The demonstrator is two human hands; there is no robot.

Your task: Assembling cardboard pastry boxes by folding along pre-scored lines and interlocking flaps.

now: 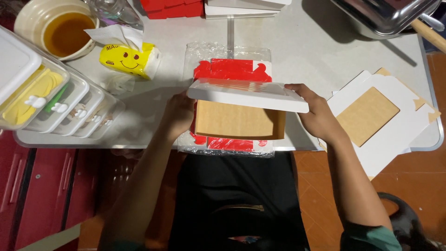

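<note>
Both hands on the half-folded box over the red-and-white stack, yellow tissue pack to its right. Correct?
Not quite. The head view shows the yellow tissue pack to the left of the box, not the right. Left hand and right hand both grip it over the red-and-white stack.

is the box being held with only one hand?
No, the left hand grips the left end of the cardboard box and the right hand grips its right end.
</note>
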